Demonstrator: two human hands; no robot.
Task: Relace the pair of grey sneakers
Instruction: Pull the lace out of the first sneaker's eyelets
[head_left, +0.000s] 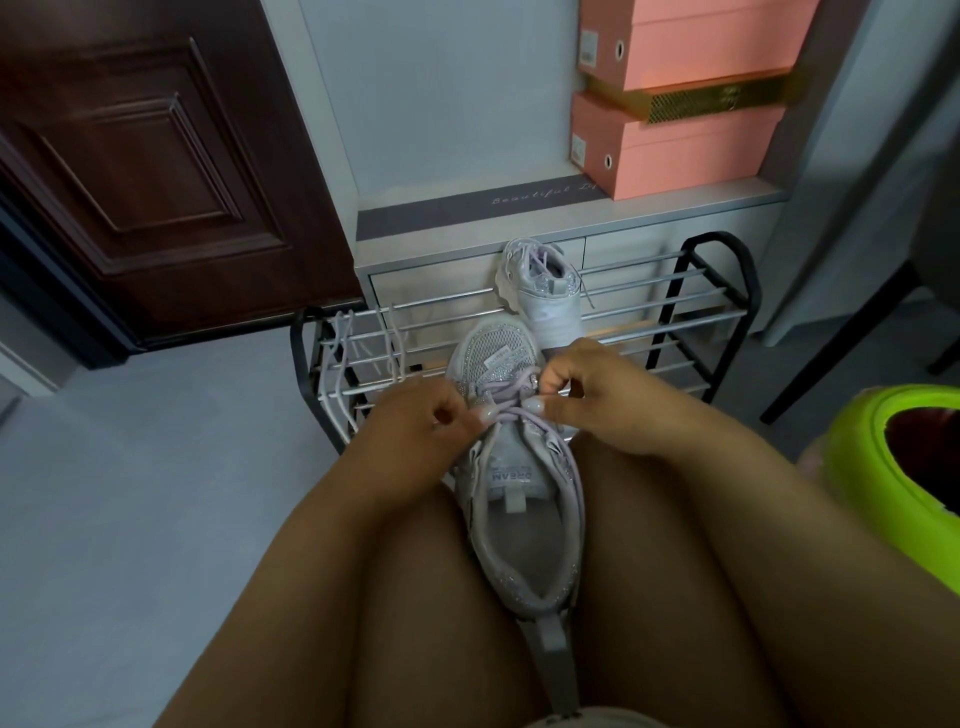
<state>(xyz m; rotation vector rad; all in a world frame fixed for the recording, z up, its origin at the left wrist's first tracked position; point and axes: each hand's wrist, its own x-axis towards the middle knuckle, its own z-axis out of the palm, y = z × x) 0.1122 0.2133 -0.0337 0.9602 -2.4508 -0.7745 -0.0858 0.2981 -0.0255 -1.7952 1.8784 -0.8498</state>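
Observation:
A grey sneaker with glittery trim lies between my thighs, toe pointing away from me. A pale lilac lace crosses its upper eyelets. My left hand pinches the lace at the shoe's left side. My right hand pinches the lace at the right side, fingers curled. The second grey sneaker stands laced on the top of the shoe rack, heel toward me. A loose pale lace hangs over the rack's left end.
A black metal shoe rack stands in front of me against a white cabinet. Pink shoe boxes are stacked on the cabinet. A dark wooden door is at left, a lime green bin at right.

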